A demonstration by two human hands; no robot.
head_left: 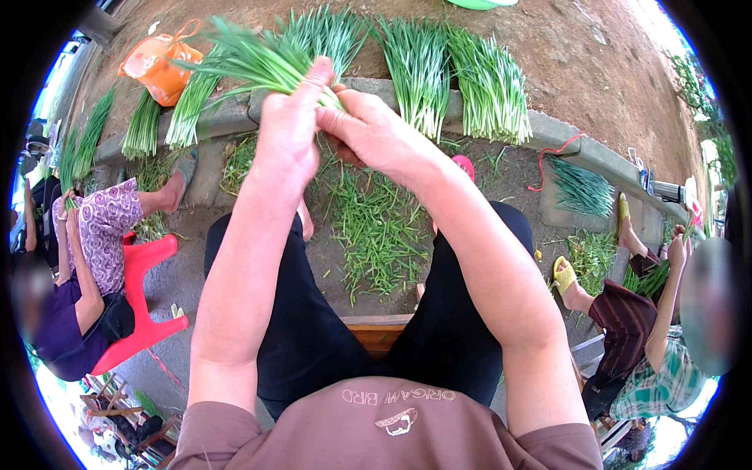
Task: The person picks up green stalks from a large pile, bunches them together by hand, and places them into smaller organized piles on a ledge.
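Observation:
My left hand [291, 117] is wrapped round a bunch of garlic chives [262, 63], held up in front of me. The green leaf tips fan out to the upper left and are a little blurred. At the pale stalk ends my right hand [366, 129] is closed, thumb against the fingers, touching the left hand. Part of the stalks is hidden behind my fingers. Just beyond my hands, further bundles of chives [415, 74] and chives [489, 86] lie on the stone kerb [540, 125].
Chive trimmings [376, 235] litter the ground between my knees. An orange bag [160, 66] stands at the far left. One person sits on a red plastic stool [145, 298] to the left, another to the right. A loose chive pile [580, 186] lies below the kerb near a red string [542, 168].

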